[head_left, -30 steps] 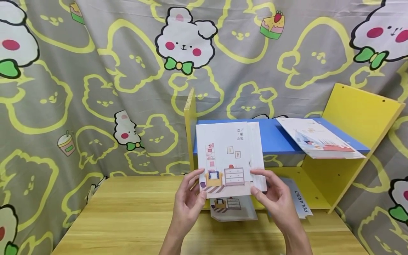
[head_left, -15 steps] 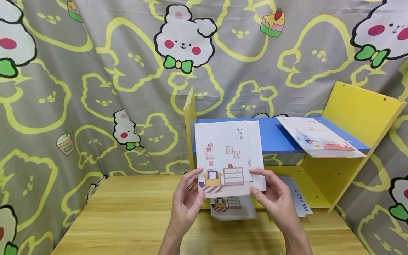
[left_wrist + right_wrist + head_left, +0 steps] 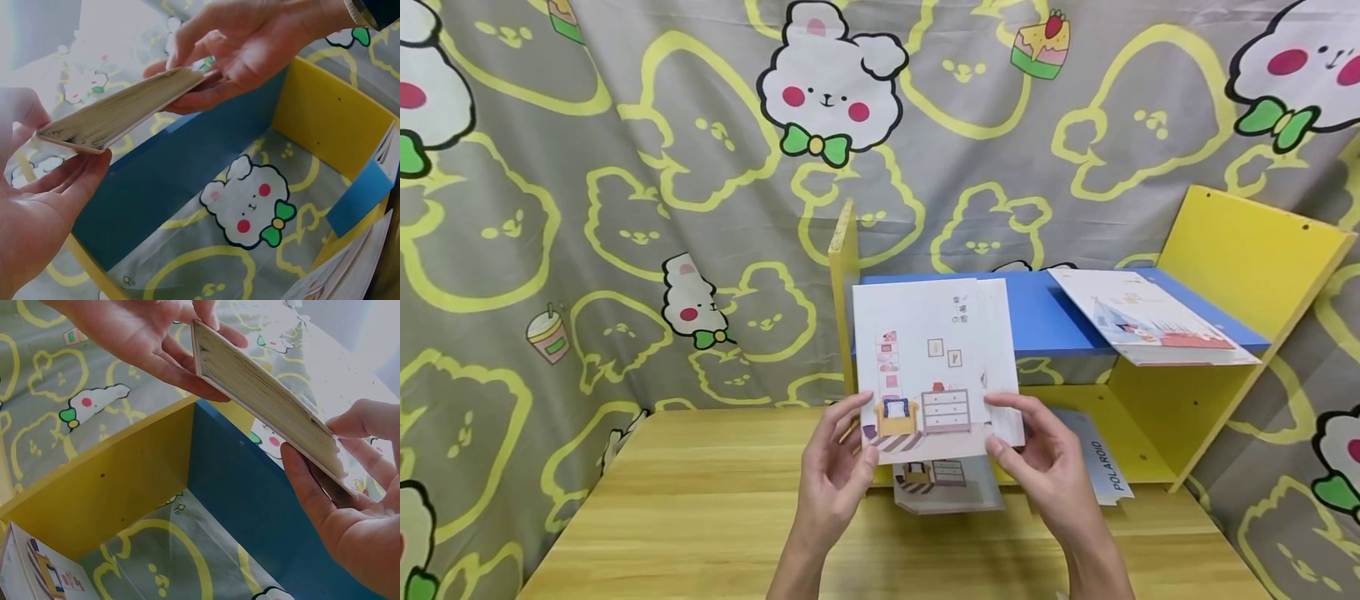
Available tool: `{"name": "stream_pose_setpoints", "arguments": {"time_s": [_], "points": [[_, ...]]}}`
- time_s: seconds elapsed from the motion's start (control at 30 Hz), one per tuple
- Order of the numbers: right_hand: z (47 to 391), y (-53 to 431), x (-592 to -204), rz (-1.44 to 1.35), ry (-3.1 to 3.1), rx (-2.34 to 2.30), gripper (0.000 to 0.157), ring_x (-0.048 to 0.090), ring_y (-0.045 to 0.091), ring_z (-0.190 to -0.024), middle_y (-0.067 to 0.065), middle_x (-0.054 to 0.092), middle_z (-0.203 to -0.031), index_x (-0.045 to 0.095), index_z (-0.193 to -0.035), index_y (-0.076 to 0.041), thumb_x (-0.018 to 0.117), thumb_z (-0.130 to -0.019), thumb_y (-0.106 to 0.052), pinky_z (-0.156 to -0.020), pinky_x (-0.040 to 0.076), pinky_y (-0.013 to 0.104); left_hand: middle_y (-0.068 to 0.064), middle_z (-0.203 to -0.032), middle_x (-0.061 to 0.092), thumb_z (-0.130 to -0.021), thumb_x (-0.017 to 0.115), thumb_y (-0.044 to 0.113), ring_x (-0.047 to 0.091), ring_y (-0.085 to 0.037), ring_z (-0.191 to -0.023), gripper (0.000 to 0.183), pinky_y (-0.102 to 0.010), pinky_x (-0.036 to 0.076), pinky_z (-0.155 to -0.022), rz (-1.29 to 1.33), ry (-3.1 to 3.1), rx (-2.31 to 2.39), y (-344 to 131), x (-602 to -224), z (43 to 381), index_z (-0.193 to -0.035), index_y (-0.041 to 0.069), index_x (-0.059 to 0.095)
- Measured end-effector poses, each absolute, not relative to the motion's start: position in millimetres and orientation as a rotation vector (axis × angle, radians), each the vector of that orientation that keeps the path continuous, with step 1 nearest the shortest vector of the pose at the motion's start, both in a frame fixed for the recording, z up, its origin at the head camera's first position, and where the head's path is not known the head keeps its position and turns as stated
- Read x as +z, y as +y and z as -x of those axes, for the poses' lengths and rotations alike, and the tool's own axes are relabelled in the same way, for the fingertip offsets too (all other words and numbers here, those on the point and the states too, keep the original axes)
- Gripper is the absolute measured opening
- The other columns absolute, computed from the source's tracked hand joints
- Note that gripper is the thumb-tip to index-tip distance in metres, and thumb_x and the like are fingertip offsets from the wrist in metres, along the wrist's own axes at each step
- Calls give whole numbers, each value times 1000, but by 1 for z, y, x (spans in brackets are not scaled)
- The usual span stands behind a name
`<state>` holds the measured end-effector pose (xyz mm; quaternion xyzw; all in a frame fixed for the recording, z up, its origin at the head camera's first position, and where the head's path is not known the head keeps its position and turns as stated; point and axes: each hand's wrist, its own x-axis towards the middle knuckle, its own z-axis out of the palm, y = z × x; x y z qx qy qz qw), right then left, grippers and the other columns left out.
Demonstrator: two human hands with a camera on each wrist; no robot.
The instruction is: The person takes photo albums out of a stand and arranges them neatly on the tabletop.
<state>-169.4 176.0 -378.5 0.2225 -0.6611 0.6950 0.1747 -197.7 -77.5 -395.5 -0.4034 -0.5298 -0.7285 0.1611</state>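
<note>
A square white book with a drawn armchair, dresser and small dark lettering on its cover is held up in front of the shelf by both hands. My left hand pinches its lower left edge, thumb in front. On the right side, my right hand grips it with the thumb on the cover and fingers at the edge. The wrist views show the book's thick page edge between its covers, with fingers above and below it. Behind and beneath hangs a greyer item bearing the same furniture picture.
A yellow and blue shelf unit stands on the wooden table. Another white illustrated book lies on the blue board, jutting past its front edge. A grey-blue POLAROID book lies lower down. A patterned curtain hangs behind.
The head view has shifted slightly, so the scene sits a little higher in it. Both hands keep their hold on the book, whose cover lettering now reads more sharply.
</note>
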Motion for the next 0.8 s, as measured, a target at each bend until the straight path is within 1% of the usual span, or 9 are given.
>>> {"name": "stream_pose_setpoints", "arguments": {"time_s": [0.2,0.63,0.8], "points": [[168,174,-379,-667,-1854,1972,47,66,30,-115,22,56,-136,54,-139,5,61,-94,15,-87,61,36,-29,-142,47,-90,44,-24,59,-32,-122,58,-38,56,-98,1173,-1497,-2088,-80,-394,197,-146,-11,39],[164,163,-376,-709,-1831,1976,47,64,29,-116,22,52,-139,53,-140,5,61,-95,15,-88,60,35,-27,-142,47,-88,43,-23,60,-30,-120,58,-39,57,-97,1156,-1496,-2056,-88,-388,192,-145,-12,38],[162,158,-375,-699,-1826,1984,47,62,30,-117,22,50,-142,53,-140,4,61,-95,14,-89,60,35,-28,-142,47,-88,42,-22,60,-31,-120,57,-39,57,-97,1159,-1484,-2055,-91,-386,191,-144,-12,38]]}}
